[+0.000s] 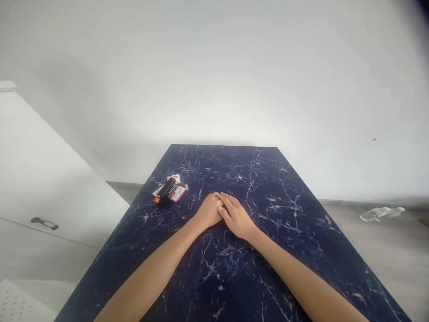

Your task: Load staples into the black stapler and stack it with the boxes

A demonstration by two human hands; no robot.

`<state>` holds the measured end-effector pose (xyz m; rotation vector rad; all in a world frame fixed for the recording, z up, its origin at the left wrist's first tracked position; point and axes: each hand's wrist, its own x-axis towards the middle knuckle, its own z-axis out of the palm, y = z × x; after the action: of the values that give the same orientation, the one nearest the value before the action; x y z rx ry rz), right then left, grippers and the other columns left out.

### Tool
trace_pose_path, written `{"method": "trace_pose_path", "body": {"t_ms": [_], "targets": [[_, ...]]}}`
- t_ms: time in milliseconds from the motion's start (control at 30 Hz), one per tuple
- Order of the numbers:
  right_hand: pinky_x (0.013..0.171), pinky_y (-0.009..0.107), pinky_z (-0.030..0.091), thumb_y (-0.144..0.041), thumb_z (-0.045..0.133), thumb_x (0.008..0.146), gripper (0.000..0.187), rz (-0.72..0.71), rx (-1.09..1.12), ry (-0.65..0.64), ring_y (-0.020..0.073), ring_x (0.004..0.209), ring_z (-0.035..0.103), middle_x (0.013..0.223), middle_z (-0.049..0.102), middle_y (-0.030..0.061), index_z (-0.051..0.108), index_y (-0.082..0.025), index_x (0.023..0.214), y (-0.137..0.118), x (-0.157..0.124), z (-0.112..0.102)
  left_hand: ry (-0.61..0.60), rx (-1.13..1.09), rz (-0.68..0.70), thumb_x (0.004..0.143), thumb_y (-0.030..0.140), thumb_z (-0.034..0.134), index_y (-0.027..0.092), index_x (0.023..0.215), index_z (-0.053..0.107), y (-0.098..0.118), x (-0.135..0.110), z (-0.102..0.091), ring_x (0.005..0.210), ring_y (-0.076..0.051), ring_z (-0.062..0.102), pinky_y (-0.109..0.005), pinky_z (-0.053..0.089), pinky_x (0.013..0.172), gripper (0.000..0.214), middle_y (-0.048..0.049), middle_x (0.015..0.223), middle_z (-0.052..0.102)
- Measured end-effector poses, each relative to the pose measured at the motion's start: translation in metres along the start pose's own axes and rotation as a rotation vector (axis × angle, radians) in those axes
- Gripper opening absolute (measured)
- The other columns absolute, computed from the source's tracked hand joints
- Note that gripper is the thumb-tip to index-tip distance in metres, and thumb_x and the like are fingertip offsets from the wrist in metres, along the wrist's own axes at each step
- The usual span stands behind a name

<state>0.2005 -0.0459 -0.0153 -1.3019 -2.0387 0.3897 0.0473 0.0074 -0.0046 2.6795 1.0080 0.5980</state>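
Observation:
Both my hands rest flat on a dark blue marble-patterned table [284,210], near its middle. My right hand [236,217] lies partly over the fingers of my left hand [208,211]. The fingers of both are stretched out and hold nothing. A black stapler [166,188] lies a short way to the left of my left hand, on top of small cards and a red-and-white box [178,193]. Neither hand touches the stapler.
A white wall stands behind the table's far edge. A white cabinet [40,197] with a dark handle stands at the left. A crumpled clear plastic bottle [380,213] lies on the grey floor at the right.

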Motion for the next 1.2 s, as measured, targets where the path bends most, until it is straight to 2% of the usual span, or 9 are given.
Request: {"method": "trace_pose_path", "body": {"t_ms": [400,567,667,767,867,900,967,1067,1200], "targets": [[0.120,0.053,0.037,-0.041,0.038,0.107,0.048,-0.017,-0.032,-0.007,0.0282,0.143,0.045,0.152,0.052,0.0108,0.044,-0.027,0.153,-0.001,-0.002,0.002,0.059,-0.010,-0.002,0.089,0.018,0.060,0.018,0.095,0.076,0.001,-0.004,0.005,0.099,-0.026,0.065,-0.038,0.050,0.091,0.016,-0.0102,0.097,0.075],[0.119,0.052,0.038,-0.042,0.041,0.106,0.048,-0.030,-0.031,-0.018,0.0291,0.141,0.047,0.150,0.053,0.0096,0.047,-0.027,0.151,-0.003,-0.003,0.002,0.098,-0.035,0.012,0.085,0.019,0.064,0.020,0.083,0.075,0.002,-0.011,0.007,0.094,-0.024,0.068,-0.036,0.049,0.090,0.012,-0.0068,0.089,0.076],[0.113,0.048,0.045,-0.044,0.042,0.106,0.049,-0.005,0.036,-0.031,0.0275,0.133,0.055,0.145,0.059,0.0082,0.045,-0.028,0.152,-0.004,-0.003,0.001,0.196,-0.043,-0.033,0.081,0.021,0.067,0.022,0.075,0.073,-0.001,-0.017,-0.001,0.086,-0.023,0.069,-0.037,0.048,0.093,0.008,-0.0044,0.079,0.075],[0.108,0.046,0.049,-0.042,0.038,0.108,0.042,0.016,0.073,-0.033,0.0254,0.124,0.062,0.134,0.067,0.0073,0.056,-0.026,0.143,-0.004,-0.003,-0.001,0.378,-0.050,-0.159,0.090,0.024,0.057,0.022,0.083,0.074,-0.023,-0.022,-0.035,0.087,-0.022,0.070,-0.039,0.046,0.097,0.018,-0.0046,0.081,0.076],[0.110,0.047,0.047,-0.038,0.039,0.108,0.037,-0.052,0.030,-0.051,0.0258,0.125,0.061,0.127,0.071,0.0071,0.070,-0.025,0.123,-0.005,-0.001,-0.001,0.605,-0.107,-0.389,0.101,0.027,0.036,0.019,0.111,0.072,-0.067,-0.031,-0.092,0.102,-0.025,0.070,-0.041,0.048,0.096,0.038,-0.0100,0.104,0.077],[0.110,0.047,0.047,-0.038,0.040,0.108,0.037,-0.074,0.017,-0.056,0.0262,0.125,0.060,0.126,0.071,0.0072,0.073,-0.025,0.119,-0.006,0.000,-0.001,0.703,-0.255,-0.538,0.099,0.034,0.043,0.021,0.110,0.072,-0.084,-0.035,-0.111,0.104,-0.024,0.070,-0.039,0.049,0.096,0.033,-0.0077,0.108,0.077],[0.109,0.048,0.048,-0.036,0.042,0.107,0.036,-0.092,0.007,-0.054,0.0264,0.123,0.061,0.125,0.072,0.0072,0.075,-0.025,0.113,-0.007,0.001,-0.001,0.709,-0.332,-0.602,0.095,0.041,0.053,0.023,0.114,0.072,-0.116,-0.046,-0.139,0.119,-0.026,0.065,-0.039,0.047,0.103,0.033,-0.0061,0.124,0.073],[0.107,0.049,0.049,-0.034,0.044,0.106,0.033,-0.077,0.014,-0.037,0.0263,0.121,0.063,0.123,0.073,0.0066,0.076,-0.026,0.109,-0.007,0.003,-0.001,0.572,-0.520,-0.617,0.092,0.049,0.053,0.021,0.124,0.070,-0.152,-0.064,-0.145,0.123,-0.027,0.064,-0.038,0.048,0.105,0.046,-0.0063,0.134,0.069],[0.107,0.049,0.050,-0.031,0.051,0.103,0.027,-0.035,0.024,-0.037,0.0264,0.120,0.063,0.123,0.073,0.0065,0.077,-0.025,0.109,-0.003,0.004,0.000,0.442,-0.635,-0.650,0.092,0.061,0.048,0.017,0.127,0.069,-0.169,-0.075,-0.115,0.125,-0.029,0.063,-0.038,0.049,0.106,0.060,-0.0099,0.137,0.067]]}}
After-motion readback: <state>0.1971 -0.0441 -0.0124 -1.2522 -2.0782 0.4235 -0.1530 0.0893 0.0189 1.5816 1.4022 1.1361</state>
